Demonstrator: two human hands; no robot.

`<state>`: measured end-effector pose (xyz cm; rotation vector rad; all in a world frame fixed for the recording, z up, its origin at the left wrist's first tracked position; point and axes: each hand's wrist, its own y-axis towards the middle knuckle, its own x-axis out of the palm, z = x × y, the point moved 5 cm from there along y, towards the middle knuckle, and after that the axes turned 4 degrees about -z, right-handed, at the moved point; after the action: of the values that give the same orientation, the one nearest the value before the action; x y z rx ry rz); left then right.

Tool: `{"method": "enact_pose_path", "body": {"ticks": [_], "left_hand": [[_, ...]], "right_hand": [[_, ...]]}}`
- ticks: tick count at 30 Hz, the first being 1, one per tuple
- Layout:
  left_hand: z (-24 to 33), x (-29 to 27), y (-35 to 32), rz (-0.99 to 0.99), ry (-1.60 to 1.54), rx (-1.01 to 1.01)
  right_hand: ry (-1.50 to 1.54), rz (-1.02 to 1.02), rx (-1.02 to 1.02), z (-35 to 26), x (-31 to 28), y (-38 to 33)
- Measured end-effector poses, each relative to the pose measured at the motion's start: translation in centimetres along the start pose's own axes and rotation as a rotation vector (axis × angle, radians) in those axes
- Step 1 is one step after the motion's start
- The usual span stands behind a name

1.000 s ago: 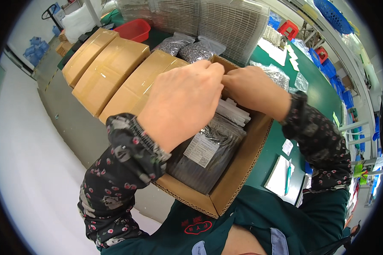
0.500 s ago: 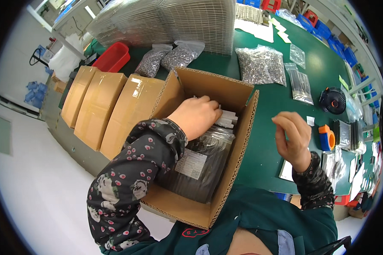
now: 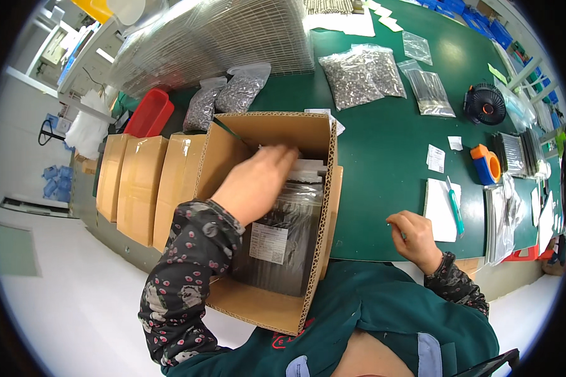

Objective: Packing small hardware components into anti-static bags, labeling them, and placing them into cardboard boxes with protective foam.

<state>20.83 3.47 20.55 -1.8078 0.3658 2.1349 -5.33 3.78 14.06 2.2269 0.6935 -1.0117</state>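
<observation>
An open cardboard box (image 3: 280, 308) stands at the table edge in front of me. Inside lies a clear plastic bag of dark, long pieces (image 3: 283, 273), with a white printed label (image 3: 268, 243) on it. Behind that bag are pale, flat pieces (image 3: 308, 171), partly covered. My left hand (image 3: 255, 182) reaches over the box's left wall, its slightly blurred fingers stretched toward the far inner side; nothing shows in its grip. My right hand (image 3: 416, 240) hovers by the table's front edge, fingers loosely curled, thumb apart, holding nothing visible. Nearest it are a white paper pad (image 3: 435, 210) and a teal pen-like tool (image 3: 455, 210).
Closed cartons (image 3: 139, 188) line the left side. A red tray (image 3: 149, 114), bags of small metal parts (image 3: 361, 75) and a stack of clear trays (image 3: 214, 47) stand behind. At right are a tape dispenser (image 3: 485, 164), a black fan (image 3: 484, 103) and bagged pieces (image 3: 512, 154).
My left hand has shifted leftward within the box, and my right hand has lowered toward the table's front edge. The view has turned, exposing the paper pad and teal tool.
</observation>
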Motion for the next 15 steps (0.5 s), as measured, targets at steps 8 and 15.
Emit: {"method": "enact_pose_path", "body": {"ticks": [8,15], "left_hand": [[0.3,-7.3,-2.0,0.231,-0.102,-0.109],[0.4,-11.1,-14.0,0.817,-0.217,-0.327]], "right_hand": [[0.005,-0.107,0.117,1.1,1.7,-3.8],[-0.003,-0.179,0.199,1.1,3.1,-6.8]]}}
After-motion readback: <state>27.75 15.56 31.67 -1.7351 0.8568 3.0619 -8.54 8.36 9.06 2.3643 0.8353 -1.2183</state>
